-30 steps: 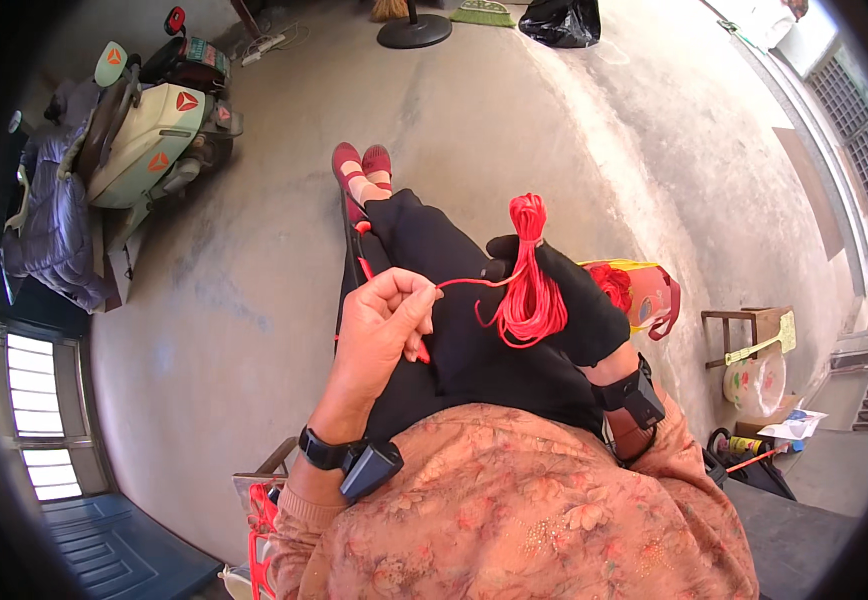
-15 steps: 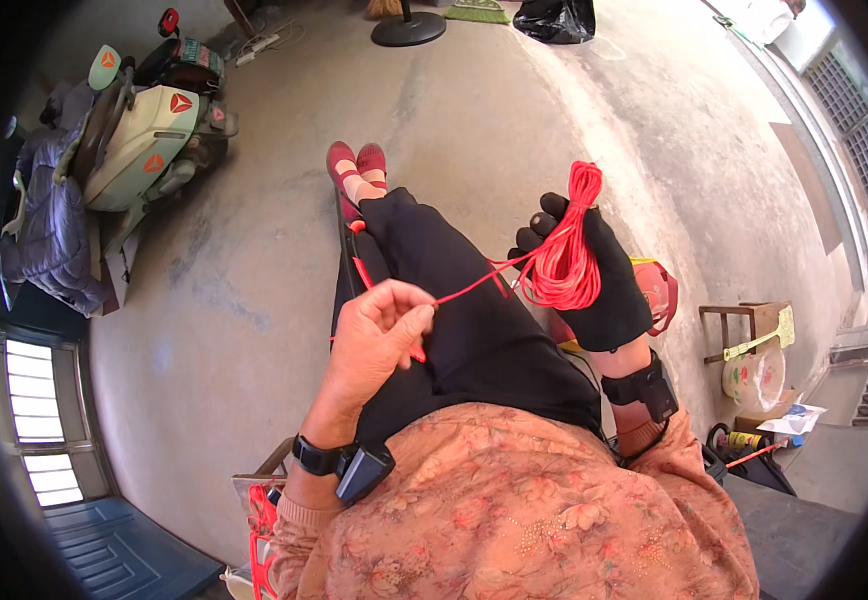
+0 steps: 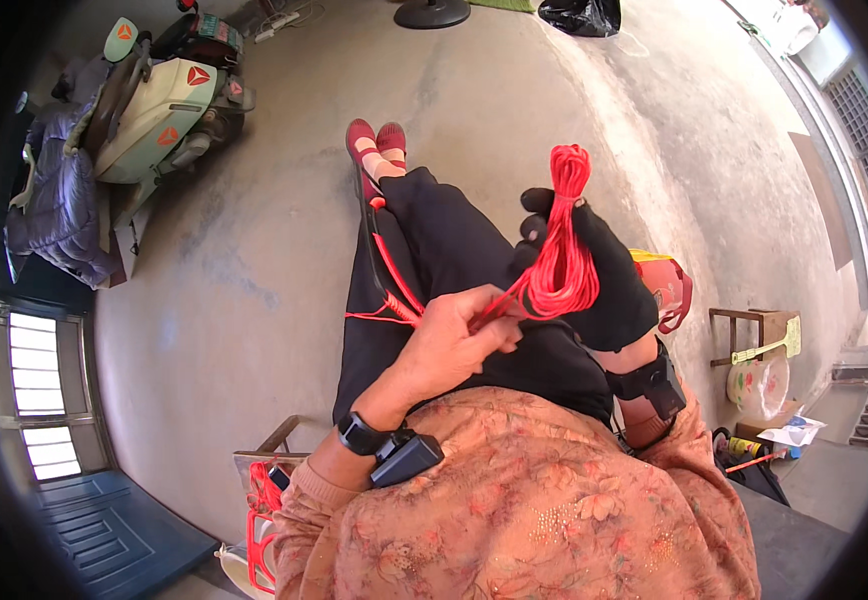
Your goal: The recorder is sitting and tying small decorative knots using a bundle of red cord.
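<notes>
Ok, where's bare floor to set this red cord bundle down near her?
Open concrete floor lies on the left, between the black-trousered legs and the parked scooter. More bare floor runs ahead past the red shoes. The right is crowded: red basket, small wooden stool, clutter by the steps.

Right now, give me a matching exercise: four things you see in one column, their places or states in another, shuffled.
1 red cord bundle
2 left hand
3 scooter
4 red shoes

A parked at upper left
B on the feet, on the concrete floor
C looped over the gloved right hand
D bare, pinching a cord strand

Pairs: 1-C, 2-D, 3-A, 4-B
</notes>
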Demonstrator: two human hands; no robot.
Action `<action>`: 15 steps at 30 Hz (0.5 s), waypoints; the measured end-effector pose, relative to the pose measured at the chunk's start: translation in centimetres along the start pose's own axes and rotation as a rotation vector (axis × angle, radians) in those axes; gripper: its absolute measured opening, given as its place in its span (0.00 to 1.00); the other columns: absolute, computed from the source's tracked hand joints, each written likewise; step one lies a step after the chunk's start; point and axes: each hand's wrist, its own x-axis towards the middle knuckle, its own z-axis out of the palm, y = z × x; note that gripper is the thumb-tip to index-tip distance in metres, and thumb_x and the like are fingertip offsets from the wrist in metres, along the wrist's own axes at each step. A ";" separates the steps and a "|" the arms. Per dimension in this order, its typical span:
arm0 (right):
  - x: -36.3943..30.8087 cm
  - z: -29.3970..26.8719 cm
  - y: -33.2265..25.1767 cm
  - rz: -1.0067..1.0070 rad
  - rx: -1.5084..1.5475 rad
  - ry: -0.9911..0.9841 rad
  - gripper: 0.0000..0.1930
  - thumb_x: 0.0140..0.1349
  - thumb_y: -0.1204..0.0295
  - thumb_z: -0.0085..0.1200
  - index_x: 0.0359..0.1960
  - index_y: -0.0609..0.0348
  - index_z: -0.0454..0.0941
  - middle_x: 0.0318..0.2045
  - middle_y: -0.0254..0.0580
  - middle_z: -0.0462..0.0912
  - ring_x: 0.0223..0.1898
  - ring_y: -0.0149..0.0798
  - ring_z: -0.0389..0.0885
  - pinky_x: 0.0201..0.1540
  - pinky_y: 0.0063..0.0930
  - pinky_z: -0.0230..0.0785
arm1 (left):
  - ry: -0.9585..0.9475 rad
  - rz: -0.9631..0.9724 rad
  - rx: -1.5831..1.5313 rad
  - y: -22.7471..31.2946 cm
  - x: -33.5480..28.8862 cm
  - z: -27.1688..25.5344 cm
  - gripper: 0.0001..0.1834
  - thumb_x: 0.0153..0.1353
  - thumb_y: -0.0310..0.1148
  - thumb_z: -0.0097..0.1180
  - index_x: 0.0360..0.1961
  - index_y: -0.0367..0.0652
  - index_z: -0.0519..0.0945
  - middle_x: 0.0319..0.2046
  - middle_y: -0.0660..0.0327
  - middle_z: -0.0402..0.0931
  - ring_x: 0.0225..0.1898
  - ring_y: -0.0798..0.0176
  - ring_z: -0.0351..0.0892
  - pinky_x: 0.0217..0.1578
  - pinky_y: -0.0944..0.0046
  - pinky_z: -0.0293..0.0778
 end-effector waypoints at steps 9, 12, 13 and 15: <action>1.3 -0.9 0.6 0.096 -0.576 0.067 0.17 0.65 0.66 0.53 0.52 0.61 0.73 0.30 0.33 0.76 0.30 0.26 0.75 0.33 0.22 0.69 | 0.132 0.234 0.364 0.2 -2.8 -2.2 0.07 0.64 0.31 0.56 0.35 0.38 0.78 0.19 0.64 0.72 0.21 0.71 0.72 0.24 0.69 0.68; 0.4 0.2 1.0 -0.005 -0.841 -0.003 0.17 0.65 0.64 0.53 0.52 0.59 0.74 0.31 0.34 0.76 0.33 0.27 0.74 0.36 0.22 0.68 | 0.231 0.539 0.648 1.0 -2.9 -2.2 0.04 0.61 0.29 0.58 0.35 0.40 0.78 0.21 0.60 0.76 0.21 0.63 0.76 0.24 0.66 0.70; 0.1 0.3 0.6 0.150 -0.948 -0.097 0.17 0.65 0.64 0.53 0.52 0.59 0.73 0.33 0.36 0.77 0.34 0.28 0.75 0.38 0.24 0.69 | 0.226 0.592 0.698 1.2 -2.9 -2.4 0.04 0.59 0.28 0.59 0.35 0.41 0.79 0.23 0.58 0.77 0.22 0.60 0.77 0.24 0.64 0.71; -0.3 0.4 0.1 0.256 -1.265 -0.322 0.18 0.63 0.63 0.56 0.51 0.60 0.74 0.36 0.42 0.79 0.39 0.32 0.77 0.43 0.28 0.70 | 0.225 0.640 0.749 1.3 -2.9 -3.2 0.04 0.58 0.27 0.60 0.35 0.42 0.80 0.24 0.57 0.78 0.23 0.56 0.78 0.25 0.63 0.72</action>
